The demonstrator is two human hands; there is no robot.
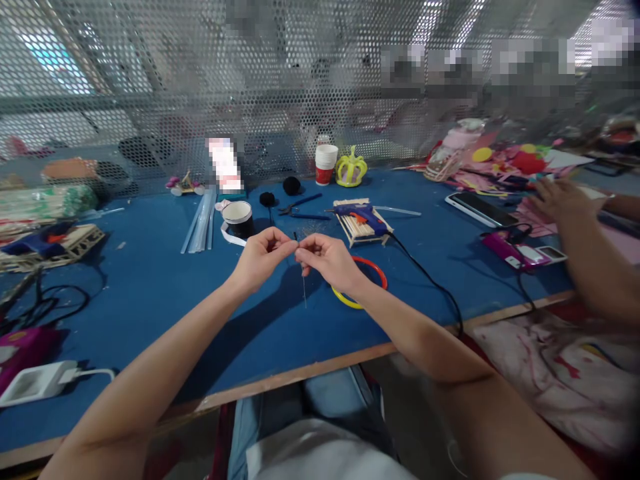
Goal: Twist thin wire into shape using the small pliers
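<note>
Wire (305,290): between fingertips, end hanging below
Left hand (265,257): pinched on wire
Right hand (329,261): same
Cup (324,175): print unreadable

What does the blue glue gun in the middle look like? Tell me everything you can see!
The glue gun is blue with an orange trigger and looks like plastic. It rests on a small rack of pale sticks, nozzle pointing left. A clear stick seems to poke from its back, and a black cord runs from its handle to the near edge of the table.
</note>
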